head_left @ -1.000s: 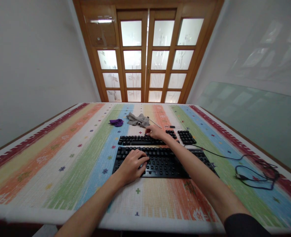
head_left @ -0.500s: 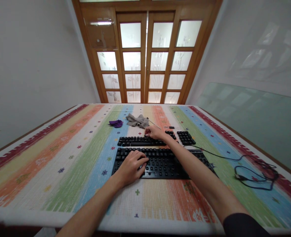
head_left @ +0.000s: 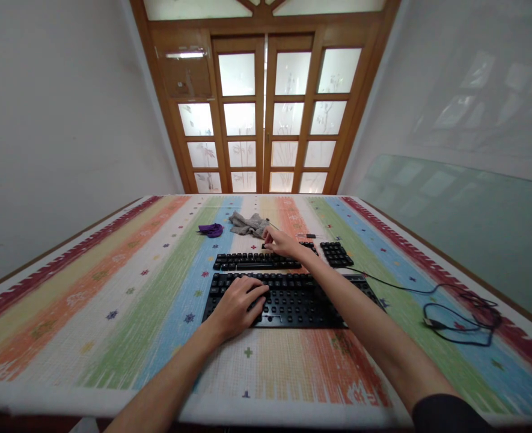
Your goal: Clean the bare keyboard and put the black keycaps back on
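Observation:
A black keyboard (head_left: 288,307) lies in front of me, with bare switches over much of it and keycaps along its back row. My left hand (head_left: 241,304) rests on its left part, fingers spread loosely and holding nothing. Behind it, removed keycaps (head_left: 238,262) sit in rows. My right hand (head_left: 284,242) reaches over them with thumb and fingers pinched together at a small black keycap (head_left: 263,246), mostly hidden by the fingertips. More loose keycaps (head_left: 336,254) form a block to the right.
Beyond the keycaps lie a crumpled grey cloth (head_left: 247,225), a purple band-like item (head_left: 210,230) and a small wire tool with a black handle (head_left: 311,236). The keyboard's cable (head_left: 461,329) coils at the right. A striped cloth covers the table.
The whole view has tilted up slightly. My right hand stays pinched over the rear keycaps, with a dark edge now showing at its fingertips. My left hand keeps its place.

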Available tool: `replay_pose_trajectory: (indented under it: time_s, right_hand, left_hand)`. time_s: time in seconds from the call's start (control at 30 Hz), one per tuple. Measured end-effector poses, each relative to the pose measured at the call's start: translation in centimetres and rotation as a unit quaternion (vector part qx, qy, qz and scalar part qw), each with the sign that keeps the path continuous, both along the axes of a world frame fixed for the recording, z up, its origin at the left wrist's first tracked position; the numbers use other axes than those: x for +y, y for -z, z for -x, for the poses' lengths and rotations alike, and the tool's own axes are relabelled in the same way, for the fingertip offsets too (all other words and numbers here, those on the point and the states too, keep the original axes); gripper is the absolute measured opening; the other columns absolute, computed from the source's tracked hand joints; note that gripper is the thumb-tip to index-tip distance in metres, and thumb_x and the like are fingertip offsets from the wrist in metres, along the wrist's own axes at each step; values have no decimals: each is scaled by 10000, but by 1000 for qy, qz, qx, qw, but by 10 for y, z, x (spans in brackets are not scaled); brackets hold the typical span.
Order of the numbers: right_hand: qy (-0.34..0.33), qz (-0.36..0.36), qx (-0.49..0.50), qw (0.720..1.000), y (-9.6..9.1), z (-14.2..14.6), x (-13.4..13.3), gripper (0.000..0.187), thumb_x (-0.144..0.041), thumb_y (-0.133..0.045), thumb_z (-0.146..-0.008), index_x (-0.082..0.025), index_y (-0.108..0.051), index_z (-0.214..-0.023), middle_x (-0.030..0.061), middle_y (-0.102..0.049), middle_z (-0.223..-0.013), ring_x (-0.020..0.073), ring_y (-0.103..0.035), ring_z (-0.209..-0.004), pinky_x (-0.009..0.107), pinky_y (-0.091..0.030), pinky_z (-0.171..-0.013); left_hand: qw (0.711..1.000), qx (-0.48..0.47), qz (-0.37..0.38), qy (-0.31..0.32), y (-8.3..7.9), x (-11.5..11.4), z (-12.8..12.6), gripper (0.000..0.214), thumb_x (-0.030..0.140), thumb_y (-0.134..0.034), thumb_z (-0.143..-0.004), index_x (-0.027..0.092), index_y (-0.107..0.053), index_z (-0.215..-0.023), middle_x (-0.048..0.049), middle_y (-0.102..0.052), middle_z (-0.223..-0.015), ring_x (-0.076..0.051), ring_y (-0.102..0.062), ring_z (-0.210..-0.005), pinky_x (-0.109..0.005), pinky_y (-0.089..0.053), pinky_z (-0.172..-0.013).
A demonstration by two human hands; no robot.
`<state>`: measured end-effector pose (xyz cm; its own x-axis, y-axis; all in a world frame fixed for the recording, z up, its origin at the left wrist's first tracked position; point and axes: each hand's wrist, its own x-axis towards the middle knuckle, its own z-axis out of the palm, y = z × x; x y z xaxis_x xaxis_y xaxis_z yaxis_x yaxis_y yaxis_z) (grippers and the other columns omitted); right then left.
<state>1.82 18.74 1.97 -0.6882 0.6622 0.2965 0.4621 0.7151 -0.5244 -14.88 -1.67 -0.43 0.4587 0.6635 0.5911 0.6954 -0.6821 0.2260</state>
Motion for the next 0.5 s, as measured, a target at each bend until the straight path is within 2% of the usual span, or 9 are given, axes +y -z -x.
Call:
replay_pose_trajectory:
  time_s: [0.13, 0.3, 0.43, 0.5]
  right_hand:
    - [0, -7, 25, 1000, -7, -7, -9, 266, -84, -593, -786, -169, -471, -1006, 12, -629, -813, 163, -597, -760, 288, -463, -725]
    - [-33, 14, 63, 997, -16, -19, -38, 297, -127, -613, -794, -186, -433, -1023, 15, -637, -839, 150, -597, -710, 289, -482, -688]
    - [-62, 35, 91, 993, -17, -29, -69, 294, -137, -613, -810, -196, -414, -1019, 17, -633, -849, 148, -612, -739, 283, -498, -684]
    - [-69, 40, 88, 993, -15, -34, -82, 291, -124, -611, -813, -197, -417, -1018, 20, -635, -855, 152, -618, -766, 289, -500, -699]
  left_hand:
    - [998, -53, -15, -27, -3, 4, 3, 253, 199, -522, -946, 185, -603, -1186, -88, -643, -1087, -218, -596, -1018, -417, -496, -921]
    - [991, -111, -1, -71, -11, 14, 2, 355, 221, -544, -934, 210, -527, -1289, -93, -621, -1200, -232, -578, -1132, -440, -486, -989]
    - [991, -114, 30, -60, -13, 28, -8, 505, 215, -599, -899, 198, -437, -1377, -114, -593, -1281, -242, -584, -1156, -438, -502, -983]
    - [992, -114, 35, -38, -11, 33, -14, 463, 196, -599, -896, 190, -476, -1342, -110, -619, -1245, -236, -611, -1113, -434, -516, -962]
